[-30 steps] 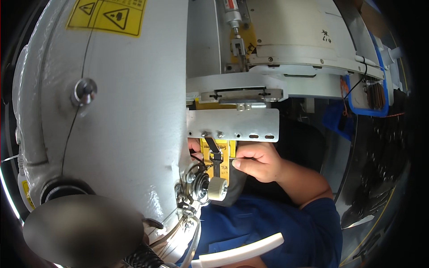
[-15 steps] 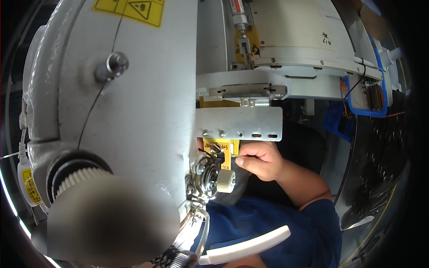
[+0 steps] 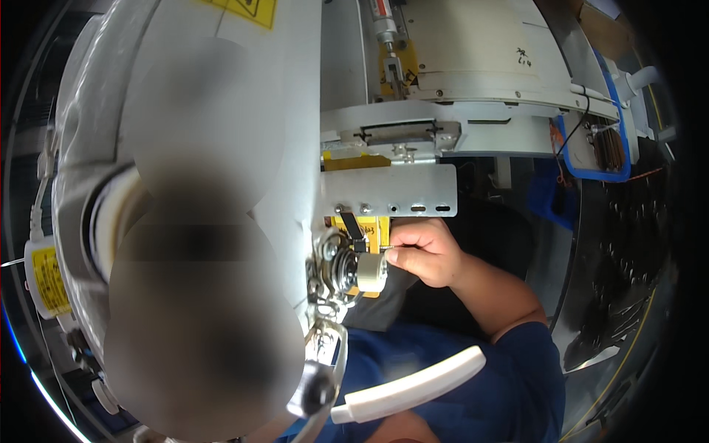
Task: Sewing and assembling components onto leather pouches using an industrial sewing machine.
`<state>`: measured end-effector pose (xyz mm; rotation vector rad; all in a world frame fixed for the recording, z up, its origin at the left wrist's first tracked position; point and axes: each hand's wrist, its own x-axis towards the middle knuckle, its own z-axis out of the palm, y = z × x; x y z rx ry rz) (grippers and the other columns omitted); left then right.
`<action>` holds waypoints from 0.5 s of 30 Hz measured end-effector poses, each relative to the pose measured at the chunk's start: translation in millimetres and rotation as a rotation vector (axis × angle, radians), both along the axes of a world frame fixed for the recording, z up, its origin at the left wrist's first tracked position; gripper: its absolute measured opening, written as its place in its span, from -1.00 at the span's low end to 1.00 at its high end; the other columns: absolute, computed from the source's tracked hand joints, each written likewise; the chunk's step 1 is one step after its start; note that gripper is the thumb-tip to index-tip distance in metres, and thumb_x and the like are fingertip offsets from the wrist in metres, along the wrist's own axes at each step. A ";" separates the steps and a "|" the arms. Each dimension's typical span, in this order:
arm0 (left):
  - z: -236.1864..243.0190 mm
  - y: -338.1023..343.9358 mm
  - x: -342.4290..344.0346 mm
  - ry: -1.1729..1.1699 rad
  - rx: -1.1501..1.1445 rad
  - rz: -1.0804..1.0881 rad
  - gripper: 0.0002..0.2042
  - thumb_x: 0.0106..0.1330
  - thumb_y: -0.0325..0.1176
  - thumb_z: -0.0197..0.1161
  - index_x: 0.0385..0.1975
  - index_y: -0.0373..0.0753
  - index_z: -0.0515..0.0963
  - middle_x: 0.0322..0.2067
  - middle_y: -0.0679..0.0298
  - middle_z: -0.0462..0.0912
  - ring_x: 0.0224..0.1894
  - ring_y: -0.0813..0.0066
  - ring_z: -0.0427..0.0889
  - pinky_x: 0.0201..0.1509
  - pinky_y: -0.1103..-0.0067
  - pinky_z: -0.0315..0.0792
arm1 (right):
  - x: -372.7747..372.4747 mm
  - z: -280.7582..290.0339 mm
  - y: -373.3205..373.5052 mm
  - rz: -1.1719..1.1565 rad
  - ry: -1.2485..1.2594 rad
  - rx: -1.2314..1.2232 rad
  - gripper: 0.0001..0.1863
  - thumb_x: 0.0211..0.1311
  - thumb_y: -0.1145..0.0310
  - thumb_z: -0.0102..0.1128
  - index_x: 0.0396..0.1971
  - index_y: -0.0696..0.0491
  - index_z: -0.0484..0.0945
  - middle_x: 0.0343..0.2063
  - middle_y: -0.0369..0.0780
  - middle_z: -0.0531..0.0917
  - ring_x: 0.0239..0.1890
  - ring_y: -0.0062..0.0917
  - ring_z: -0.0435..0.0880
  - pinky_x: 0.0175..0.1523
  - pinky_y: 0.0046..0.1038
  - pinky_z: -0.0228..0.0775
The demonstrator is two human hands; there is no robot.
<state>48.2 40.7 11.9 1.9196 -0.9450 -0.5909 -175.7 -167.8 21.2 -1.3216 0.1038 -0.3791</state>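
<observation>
My right hand (image 3: 427, 252) is closed in a pinch, thumb against finger, on a thin, light-coloured ridged piece (image 3: 388, 247). The piece points left toward a yellow plate (image 3: 379, 229) with handwriting, under the sewing machine's grey-white head (image 3: 299, 96). Just left of my fingertips sits a cream knob (image 3: 371, 272) on a round metal tension assembly (image 3: 343, 270). A tilted black strip (image 3: 351, 224) lies over the yellow plate. My left hand does not show; the machine head covers the area left of the plate.
A slotted metal bracket (image 3: 399, 188) crosses above my right hand. Below the knob, a curved white lever (image 3: 413, 384) juts over my dark blue shirt. Blue-rimmed bin (image 3: 626, 148) stands at the far right beside a dark, shiny surface (image 3: 628, 251).
The view has shifted slightly, so the machine and bracket appear a little higher. The knob now appears closer to my right fingertips. My right hand keeps its pinch beside the yellow plate.
</observation>
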 end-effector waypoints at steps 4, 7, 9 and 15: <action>-1.8 6.0 -26.1 0.015 -0.017 -0.018 -0.42 0.26 -0.29 0.30 0.22 -0.50 0.38 0.11 -0.06 0.58 0.13 0.21 0.63 0.23 0.38 0.51 | 3.2 -2.8 1.4 -0.041 -0.022 -0.031 -0.78 0.24 0.45 0.23 -0.57 0.19 0.49 -0.69 -0.18 0.47 -0.63 -0.49 0.43 -0.45 -0.40 0.24; -4.2 10.3 -43.4 0.020 -0.046 -0.025 -0.42 0.25 -0.29 0.30 0.22 -0.50 0.38 0.11 -0.06 0.58 0.13 0.21 0.63 0.23 0.38 0.51 | 2.5 -1.2 8.7 -0.079 0.021 0.017 -0.77 0.26 0.45 0.23 -0.57 0.19 0.49 -0.70 -0.26 0.48 -0.61 -0.62 0.44 -0.45 -0.46 0.24; -7.0 15.1 -54.6 0.026 -0.066 -0.031 -0.42 0.25 -0.29 0.30 0.22 -0.50 0.38 0.12 -0.06 0.58 0.13 0.21 0.63 0.23 0.38 0.51 | -4.1 0.0 11.1 -0.107 0.128 0.032 -0.78 0.26 0.43 0.25 -0.56 0.16 0.51 -0.70 -0.28 0.50 -0.56 -0.64 0.52 -0.42 -0.51 0.30; 21.9 24.9 -103.3 0.482 -0.425 0.020 -0.76 0.23 -0.38 0.46 -0.26 -0.28 0.52 -0.22 0.30 0.60 -0.19 0.62 0.54 -0.12 0.57 0.48 | -27.3 26.0 51.8 -0.622 0.056 -0.452 -0.77 0.23 0.42 0.39 -0.46 0.14 0.48 -0.52 -0.32 0.48 -0.45 -0.70 0.40 -0.35 -0.54 0.27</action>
